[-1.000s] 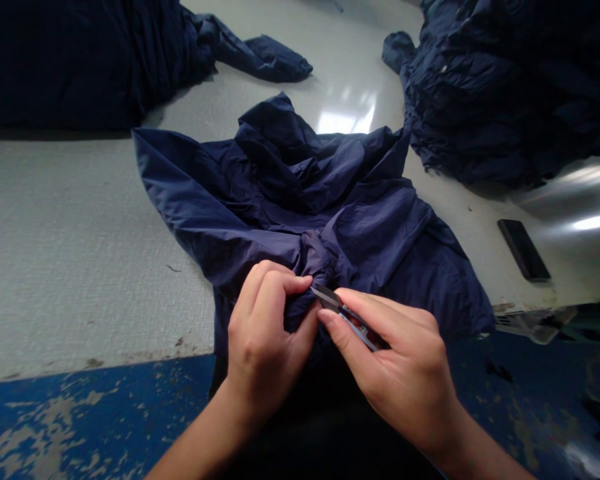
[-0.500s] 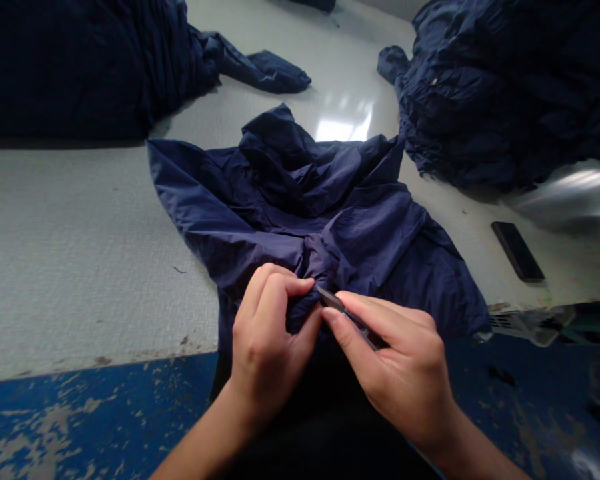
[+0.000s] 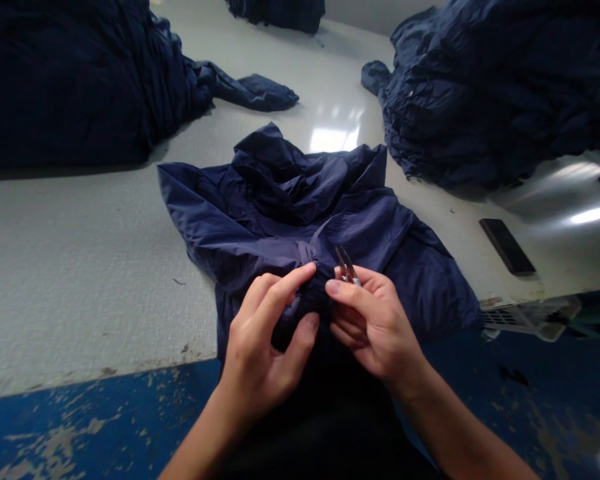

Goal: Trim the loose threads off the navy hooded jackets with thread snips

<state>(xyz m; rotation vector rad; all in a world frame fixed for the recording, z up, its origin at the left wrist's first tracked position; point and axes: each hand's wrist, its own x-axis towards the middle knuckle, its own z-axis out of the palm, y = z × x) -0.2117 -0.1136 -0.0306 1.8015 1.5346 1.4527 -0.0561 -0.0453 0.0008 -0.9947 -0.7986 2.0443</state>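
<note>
A crumpled navy garment lies over the table's front edge, its folds bunched between my hands. My left hand holds that bunch, with the index finger stretched along the top and the thumb below; its other fingertips are hidden in cloth. In my right hand is a pair of thread snips, the two pointed blades sticking up slightly apart. The right fingers curl round the snips' handles, just right of the bunched fabric. Whether these fingers also touch the cloth, I cannot tell.
Large heaps of navy fabric stand at the left and right of the white table. A black phone lies near the front right edge. Below it is a pale plastic basket. The floor is worn blue.
My right hand has turned, so the snips now point up and away from the cloth. My left thumb and index finger have spread apart. The view has shifted slightly.
</note>
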